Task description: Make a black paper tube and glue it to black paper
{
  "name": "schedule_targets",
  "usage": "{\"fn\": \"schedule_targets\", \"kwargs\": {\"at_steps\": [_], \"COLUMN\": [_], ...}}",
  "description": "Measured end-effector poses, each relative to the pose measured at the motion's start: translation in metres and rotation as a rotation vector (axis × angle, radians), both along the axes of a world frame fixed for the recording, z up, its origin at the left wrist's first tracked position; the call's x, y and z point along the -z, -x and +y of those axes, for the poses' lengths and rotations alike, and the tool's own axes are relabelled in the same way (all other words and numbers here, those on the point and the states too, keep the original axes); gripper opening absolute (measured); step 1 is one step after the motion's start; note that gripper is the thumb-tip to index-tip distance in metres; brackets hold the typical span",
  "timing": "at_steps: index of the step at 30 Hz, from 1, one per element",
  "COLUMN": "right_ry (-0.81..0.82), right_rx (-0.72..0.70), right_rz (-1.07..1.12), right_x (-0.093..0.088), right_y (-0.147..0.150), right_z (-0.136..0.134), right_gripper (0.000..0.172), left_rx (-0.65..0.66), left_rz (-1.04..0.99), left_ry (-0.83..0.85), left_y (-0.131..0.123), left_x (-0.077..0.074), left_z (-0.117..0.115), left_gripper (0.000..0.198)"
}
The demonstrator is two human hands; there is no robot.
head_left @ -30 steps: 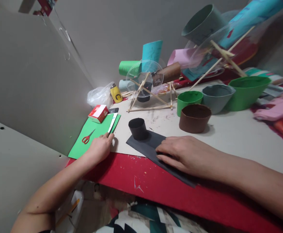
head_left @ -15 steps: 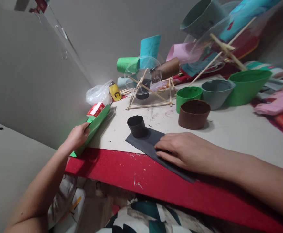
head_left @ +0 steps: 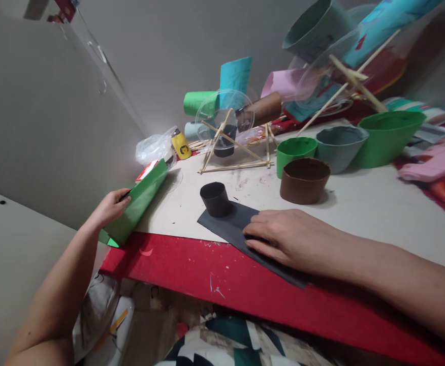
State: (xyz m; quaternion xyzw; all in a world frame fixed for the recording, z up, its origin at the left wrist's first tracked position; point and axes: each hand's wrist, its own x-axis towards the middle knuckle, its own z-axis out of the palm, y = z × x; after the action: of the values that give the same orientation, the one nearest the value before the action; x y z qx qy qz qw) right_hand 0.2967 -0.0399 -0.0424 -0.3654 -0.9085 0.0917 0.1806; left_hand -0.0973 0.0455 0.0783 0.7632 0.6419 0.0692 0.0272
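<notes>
At the table's left edge my left hand [head_left: 112, 206] is closed on a green paper sheet [head_left: 144, 201], its edge tilted up. A small dark bit shows by the fingers, too little of it to name. My right hand [head_left: 279, 234] lies on a dark grey paper sheet [head_left: 232, 223], fingers together and slightly bent, palm down. On that sheet's far end stands a small black paper cup [head_left: 214, 199], upright. Partly behind the green sheet is a red and white box [head_left: 146, 171].
Beyond my right hand stand a brown paper cup [head_left: 305, 181], a green cup [head_left: 296, 155], a grey cup [head_left: 340, 147] and a larger green cup [head_left: 390, 138]. A stick frame [head_left: 233, 166] carries a clear wheel with paper cups. A yellow bottle [head_left: 181, 145] is near the wall.
My left hand has shifted left and slightly up, lifting and tilting the green sheet, which now covers more of the red and white box. My right hand has stayed on the dark sheet.
</notes>
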Motion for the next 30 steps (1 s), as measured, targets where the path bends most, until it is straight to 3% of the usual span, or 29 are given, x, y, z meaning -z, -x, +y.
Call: {"fn": "schedule_targets", "kwargs": {"at_steps": [12,20,23,30], "right_ry": [0.026,0.045,0.02,-0.028], "right_rx": [0.001,-0.009,-0.02,0.005], "right_rz": [-0.029,-0.023,-0.023,-0.027], "right_x": [0.0,-0.014,-0.017,-0.015], "right_y": [0.0,-0.001,-0.001,-0.001], "right_z": [0.001,-0.004,-0.004,-0.001], "right_gripper": [0.021,0.022,0.024,0.021], "left_rx": [-0.005,-0.019,0.015,0.207], "left_rz": [-0.001,0.082,0.123,-0.225], "left_ry": [-0.01,-0.031,0.06,0.074], "left_y": [0.001,-0.038,-0.051,-0.085], "left_x": [0.008,0.045,0.057,0.059], "left_z": [-0.004,-0.03,-0.034,-0.039], "left_gripper": [0.053,0.05,0.053,0.058]}}
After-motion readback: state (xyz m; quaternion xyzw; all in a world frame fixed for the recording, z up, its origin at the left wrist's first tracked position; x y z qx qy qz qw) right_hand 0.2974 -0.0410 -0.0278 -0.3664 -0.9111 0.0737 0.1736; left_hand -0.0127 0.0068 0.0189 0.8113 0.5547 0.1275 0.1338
